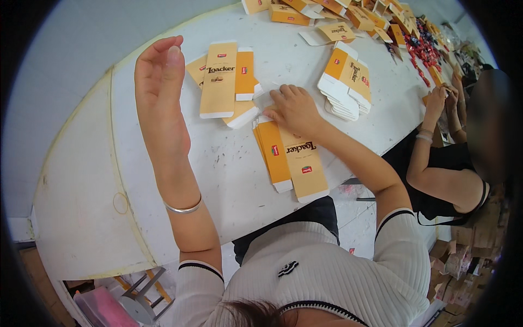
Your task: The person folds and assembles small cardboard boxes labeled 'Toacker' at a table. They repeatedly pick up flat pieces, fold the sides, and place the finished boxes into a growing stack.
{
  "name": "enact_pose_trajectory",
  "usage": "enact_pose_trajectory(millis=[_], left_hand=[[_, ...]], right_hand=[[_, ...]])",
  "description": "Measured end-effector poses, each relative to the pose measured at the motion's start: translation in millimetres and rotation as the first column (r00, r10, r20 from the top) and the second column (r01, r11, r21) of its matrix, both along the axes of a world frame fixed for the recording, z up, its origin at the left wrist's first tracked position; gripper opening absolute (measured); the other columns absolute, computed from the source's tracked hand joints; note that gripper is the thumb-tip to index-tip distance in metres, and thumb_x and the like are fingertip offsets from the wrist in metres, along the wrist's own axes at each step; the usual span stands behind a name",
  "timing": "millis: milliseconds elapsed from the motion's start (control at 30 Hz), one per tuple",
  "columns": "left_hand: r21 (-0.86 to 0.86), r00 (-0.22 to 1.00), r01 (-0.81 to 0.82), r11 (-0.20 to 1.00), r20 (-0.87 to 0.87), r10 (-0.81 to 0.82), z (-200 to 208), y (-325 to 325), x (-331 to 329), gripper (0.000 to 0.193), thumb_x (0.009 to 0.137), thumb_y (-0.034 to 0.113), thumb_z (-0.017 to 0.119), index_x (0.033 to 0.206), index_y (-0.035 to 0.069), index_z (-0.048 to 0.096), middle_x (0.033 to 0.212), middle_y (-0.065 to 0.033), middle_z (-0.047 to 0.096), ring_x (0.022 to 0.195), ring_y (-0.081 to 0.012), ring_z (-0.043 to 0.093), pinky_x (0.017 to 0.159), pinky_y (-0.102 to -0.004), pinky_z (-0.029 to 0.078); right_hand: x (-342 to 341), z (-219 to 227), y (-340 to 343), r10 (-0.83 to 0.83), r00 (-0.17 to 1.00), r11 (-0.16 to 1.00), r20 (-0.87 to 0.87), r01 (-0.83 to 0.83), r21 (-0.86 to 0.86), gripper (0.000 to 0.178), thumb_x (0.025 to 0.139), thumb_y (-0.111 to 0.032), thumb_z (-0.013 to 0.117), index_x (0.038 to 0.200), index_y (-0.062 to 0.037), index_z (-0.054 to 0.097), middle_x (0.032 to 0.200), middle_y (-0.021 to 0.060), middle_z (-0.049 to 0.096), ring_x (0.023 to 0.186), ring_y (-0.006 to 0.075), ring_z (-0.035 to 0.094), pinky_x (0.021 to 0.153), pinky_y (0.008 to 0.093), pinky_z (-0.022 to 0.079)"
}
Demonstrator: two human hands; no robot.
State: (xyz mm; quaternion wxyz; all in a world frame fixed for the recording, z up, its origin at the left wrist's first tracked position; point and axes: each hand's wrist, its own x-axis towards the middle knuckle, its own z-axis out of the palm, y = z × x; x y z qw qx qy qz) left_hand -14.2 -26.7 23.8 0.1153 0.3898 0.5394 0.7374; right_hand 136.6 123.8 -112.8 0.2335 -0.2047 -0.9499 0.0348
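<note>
My left hand [159,82] is raised above the table, left of a loose pile of flat yellow-orange cartons [220,82]. Its palm shows, the fingers are loosely bent, and nothing is visible in it. My right hand [297,110] lies palm down at the far end of a fanned stack of flat cartons [280,158] by the table's near edge. The fingers of that hand are spread and slightly bent; its palm covers part of the top carton. Another stack of flat cartons [344,82], with white flaps, stands to the right of this hand.
Formed cartons [289,14] are heaped at the far edge of the white table [218,158]. Red wrapped pieces [424,49] lie at the far right. A co-worker's hands [436,103] hold something small there. A stool [136,308] is below the table at left.
</note>
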Motion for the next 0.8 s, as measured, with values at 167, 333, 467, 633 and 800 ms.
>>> enact_pose_trajectory(millis=[167, 333, 467, 633, 800], left_hand=[[0.058, 0.997, 0.017, 0.998, 0.069, -0.021, 0.5, -2.1, -1.5, 0.025, 0.084, 0.024, 0.056, 0.102, 0.007, 0.053, 0.108, -0.0040, 0.054, 0.103, -0.0126, 0.046, 0.093, -0.0282, 0.032], [0.024, 0.994, 0.084, 0.996, 0.068, -0.085, -3.9, 5.4, 4.8, 0.027, 0.084, 0.024, 0.057, 0.104, 0.006, 0.052, 0.107, -0.0048, 0.053, 0.102, -0.0129, 0.046, 0.091, -0.0283, 0.034], [-0.107, 0.939, 0.332, 0.937, 0.129, -0.318, -16.3, 14.1, 14.1, 0.050, 0.084, 0.026, 0.057, 0.123, 0.005, 0.036, 0.106, -0.0075, 0.053, 0.103, -0.0151, 0.047, 0.088, -0.0274, 0.037], [-0.126, 0.562, 0.792, 0.597, 0.530, -0.634, -45.7, 33.7, 35.3, 0.066, 0.081, 0.019, 0.060, 0.134, 0.007, 0.023, 0.097, -0.0101, 0.057, 0.091, -0.0150, 0.055, 0.078, -0.0255, 0.044], [-0.072, 0.823, 0.501, 0.862, 0.348, -0.449, -40.0, 38.1, 17.0, 0.043, 0.079, 0.011, 0.063, 0.118, 0.003, 0.046, 0.080, -0.0038, 0.057, 0.076, -0.0101, 0.056, 0.062, -0.0241, 0.046]], right_hand=[[-6.9, -5.2, 4.6, -0.009, 0.996, 0.999, -0.092, 0.012, 0.030, 0.021, 0.077, -0.025, 0.060, 0.077, -0.0049, 0.053, 0.077, 0.0099, 0.043, 0.075, 0.0255, 0.044, 0.065, 0.0360, 0.037], [-2.0, -0.7, 16.9, -0.047, 0.909, 0.996, -0.415, 0.012, -0.088, 0.021, 0.080, -0.021, 0.057, 0.071, -0.0044, 0.048, 0.070, 0.0095, 0.039, 0.068, 0.0229, 0.040, 0.061, 0.0329, 0.034], [-4.8, 61.8, 17.4, -0.253, 0.629, 0.830, -0.735, -0.249, -0.499, 0.028, 0.087, -0.024, 0.047, 0.067, -0.0043, 0.042, 0.065, 0.0061, 0.034, 0.064, 0.0184, 0.036, 0.060, 0.0306, 0.033], [-41.3, 106.6, 28.1, -0.083, 0.145, 0.596, -0.986, -0.786, -0.166, 0.031, 0.092, -0.024, 0.037, 0.068, -0.0038, 0.041, 0.067, 0.0058, 0.041, 0.065, 0.0168, 0.040, 0.064, 0.0297, 0.036], [-40.8, 121.5, 47.3, -0.071, 0.224, 0.532, -0.972, -0.816, -0.227, 0.029, 0.090, -0.023, 0.037, 0.073, -0.0013, 0.046, 0.081, 0.0118, 0.055, 0.081, 0.0211, 0.052, 0.078, 0.0306, 0.041]])
